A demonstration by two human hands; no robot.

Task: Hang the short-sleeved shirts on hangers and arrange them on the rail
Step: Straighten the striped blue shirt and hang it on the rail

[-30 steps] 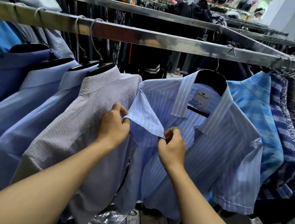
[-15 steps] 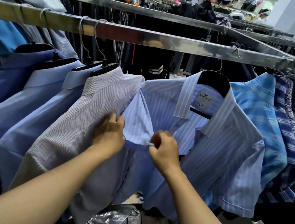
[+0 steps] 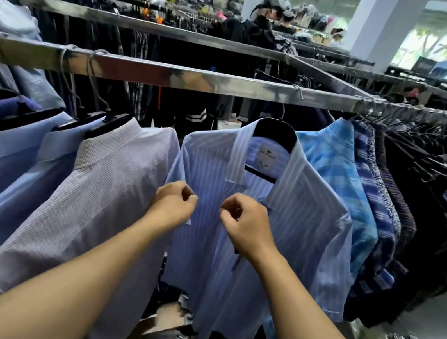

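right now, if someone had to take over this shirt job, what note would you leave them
Left hand: grip pinches one front edge of the striped shirt, just below the collar.
Right hand: pinches the other front edge, close beside it.
Where: the shirt is on a black hanger hooked on the rail, between a grey checked shirt and a blue plaid shirt.
Done: this shirt is hung.
Left: probably close the front at the top, then straighten it in line.
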